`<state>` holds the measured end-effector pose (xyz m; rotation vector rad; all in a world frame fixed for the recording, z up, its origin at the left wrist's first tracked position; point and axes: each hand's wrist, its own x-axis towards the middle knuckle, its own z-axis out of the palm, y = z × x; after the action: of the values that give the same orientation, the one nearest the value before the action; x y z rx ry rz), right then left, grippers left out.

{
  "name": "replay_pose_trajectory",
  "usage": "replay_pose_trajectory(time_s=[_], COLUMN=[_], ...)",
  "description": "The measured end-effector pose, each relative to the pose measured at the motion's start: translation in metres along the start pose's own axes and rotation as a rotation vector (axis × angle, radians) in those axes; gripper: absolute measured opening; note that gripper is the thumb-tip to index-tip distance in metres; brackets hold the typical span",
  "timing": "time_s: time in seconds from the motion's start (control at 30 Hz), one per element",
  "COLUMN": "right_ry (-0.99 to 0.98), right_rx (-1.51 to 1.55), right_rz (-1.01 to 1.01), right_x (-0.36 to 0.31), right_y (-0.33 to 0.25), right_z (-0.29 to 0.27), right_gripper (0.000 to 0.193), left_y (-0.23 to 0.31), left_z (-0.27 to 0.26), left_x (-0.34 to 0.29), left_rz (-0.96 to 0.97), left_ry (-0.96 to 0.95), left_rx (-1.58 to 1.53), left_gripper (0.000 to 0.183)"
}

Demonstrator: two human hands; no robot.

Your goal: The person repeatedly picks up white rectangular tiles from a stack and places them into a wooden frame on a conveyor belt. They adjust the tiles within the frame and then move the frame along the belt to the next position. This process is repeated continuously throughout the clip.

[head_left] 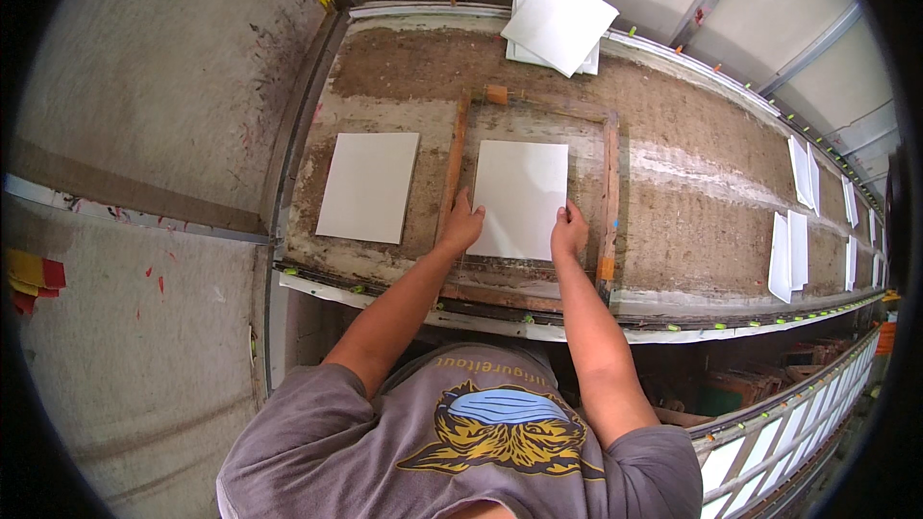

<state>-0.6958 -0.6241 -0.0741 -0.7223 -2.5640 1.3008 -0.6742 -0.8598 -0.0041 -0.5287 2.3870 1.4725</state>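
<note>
Here, the left hand (461, 224) and right hand (569, 231) lie open, fingers flat on the near corners of a white rectangular sheet (520, 194) inside a brown wooden frame (610, 194) on the long stained worktable (692, 231). A second white sheet (368, 185) lies just left of the frame; a loose stack of white sheets (558, 24) sits at the far edge.

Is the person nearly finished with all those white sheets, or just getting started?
Hard to say. One flat white sheet already lies alone on the long stained table. In hand: the left hand and right hand press the white sheet inside the wooden frame. A stack of white sheets waits at the far edge, and more lie to the right.
</note>
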Motion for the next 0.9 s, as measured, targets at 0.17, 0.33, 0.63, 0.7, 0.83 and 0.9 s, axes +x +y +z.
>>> replay_pose_trajectory(time_s=[0.17, 0.33, 0.63, 0.7, 0.83, 0.9], right_ry=[-0.014, -0.029, -0.019, -0.031, -0.007, -0.018], right_rx=[-0.054, -0.152, -0.172, -0.154, -0.186, -0.19], right_rz=[0.026, -0.072, -0.077, -0.067, -0.1, -0.087], right_x=[-0.008, -0.014, -0.018, -0.015, -0.015, -0.017], right_y=[-0.014, -0.017, -0.014, -0.004, -0.003, -0.006], right_z=[-0.003, -0.009, -0.008, -0.005, -0.003, -0.006], right_gripper=[0.034, 0.036, 0.039, 0.039, 0.035, 0.035], left_y=[0.007, 0.01, 0.011, 0.012, 0.005, 0.001], left_z=[0.006, 0.006, 0.009, 0.009, 0.009, 0.01], left_x=[-0.002, 0.003, 0.005, 0.004, 0.005, 0.005], left_rz=[-0.016, -0.023, -0.019, -0.04, -0.002, 0.01], left_ry=[0.037, 0.042, 0.078, 0.062, 0.064, 0.073], left_rx=[-0.019, -0.071, -0.076, -0.09, -0.063, -0.051], left_gripper=[0.072, 0.073, 0.069, 0.068, 0.066, 0.065])
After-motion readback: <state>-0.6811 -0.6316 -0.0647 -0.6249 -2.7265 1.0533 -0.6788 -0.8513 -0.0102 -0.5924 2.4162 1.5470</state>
